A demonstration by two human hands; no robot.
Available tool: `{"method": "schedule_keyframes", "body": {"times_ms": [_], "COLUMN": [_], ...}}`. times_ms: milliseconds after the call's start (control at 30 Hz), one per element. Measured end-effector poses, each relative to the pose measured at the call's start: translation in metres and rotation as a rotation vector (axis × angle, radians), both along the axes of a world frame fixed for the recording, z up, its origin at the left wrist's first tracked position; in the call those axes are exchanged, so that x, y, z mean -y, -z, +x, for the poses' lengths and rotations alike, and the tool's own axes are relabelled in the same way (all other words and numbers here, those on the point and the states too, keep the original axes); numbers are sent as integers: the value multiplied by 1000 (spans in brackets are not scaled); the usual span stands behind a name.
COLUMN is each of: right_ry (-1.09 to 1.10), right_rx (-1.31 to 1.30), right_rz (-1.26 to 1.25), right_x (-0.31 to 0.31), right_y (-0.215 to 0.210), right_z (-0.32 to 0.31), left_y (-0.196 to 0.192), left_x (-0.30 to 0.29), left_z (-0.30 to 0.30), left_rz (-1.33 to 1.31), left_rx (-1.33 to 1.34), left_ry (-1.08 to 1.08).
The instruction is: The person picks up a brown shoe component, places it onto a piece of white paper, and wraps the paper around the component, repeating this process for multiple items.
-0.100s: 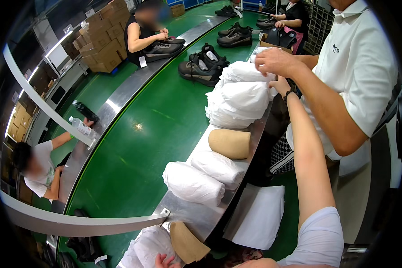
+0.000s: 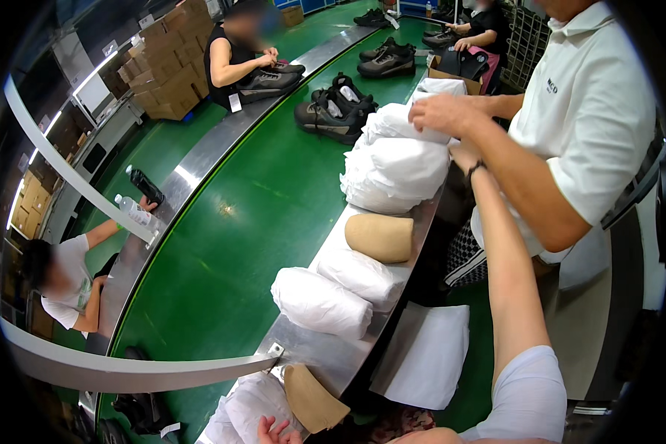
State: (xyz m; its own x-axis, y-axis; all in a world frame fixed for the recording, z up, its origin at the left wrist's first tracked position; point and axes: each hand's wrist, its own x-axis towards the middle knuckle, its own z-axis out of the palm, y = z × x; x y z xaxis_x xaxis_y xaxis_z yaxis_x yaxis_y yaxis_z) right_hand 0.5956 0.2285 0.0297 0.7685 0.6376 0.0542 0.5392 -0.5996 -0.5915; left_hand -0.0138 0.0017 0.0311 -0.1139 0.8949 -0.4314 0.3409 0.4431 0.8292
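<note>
My right hand (image 2: 462,157), with a dark band at the wrist, reaches far forward to the edge of a pile of white wrapped bundles (image 2: 396,166) on the metal rail (image 2: 325,355) beside a green conveyor belt (image 2: 251,222). Its fingers are hidden under a co-worker's hands (image 2: 444,115), which rest on top of the same pile. Only the fingertips of my left hand (image 2: 274,429) show at the bottom edge, spread apart, next to a tan curved piece (image 2: 311,399) and a white bundle (image 2: 251,403). A tan rounded form (image 2: 381,237) and two more white bundles (image 2: 322,303) lie along the rail between my hands.
The co-worker in a white shirt (image 2: 592,126) stands close on the right. Dark shoes (image 2: 333,111) ride the belt further up. A white sheet (image 2: 425,355) hangs below the rail. Seated people (image 2: 233,55) work across the belt, near bottles (image 2: 137,211) and stacked cardboard boxes (image 2: 166,59).
</note>
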Motion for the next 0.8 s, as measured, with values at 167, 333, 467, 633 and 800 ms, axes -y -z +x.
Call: {"method": "schedule_keyframes", "body": {"times_ms": [167, 333, 467, 633, 800], "right_ry": [-158, -445, -321, -324, -368], "right_rx": [605, 346, 118, -315, -108], "right_rz": [-266, -74, -490, 8, 275], "right_x": [51, -57, -104, -51, 81], "right_y": [-41, -126, -215, -180, -54], "right_z": [-104, -76, -59, -73, -144], "left_y": [-25, -62, -76, -73, -64], "left_x": [-7, -18, -21, -20, -12], "left_z": [19, 18, 7, -5, -12], "left_rz": [65, 153, 243, 264, 290], "left_rx": [154, 217, 228, 223, 275], "left_ry": [13, 80, 80, 71, 112]}}
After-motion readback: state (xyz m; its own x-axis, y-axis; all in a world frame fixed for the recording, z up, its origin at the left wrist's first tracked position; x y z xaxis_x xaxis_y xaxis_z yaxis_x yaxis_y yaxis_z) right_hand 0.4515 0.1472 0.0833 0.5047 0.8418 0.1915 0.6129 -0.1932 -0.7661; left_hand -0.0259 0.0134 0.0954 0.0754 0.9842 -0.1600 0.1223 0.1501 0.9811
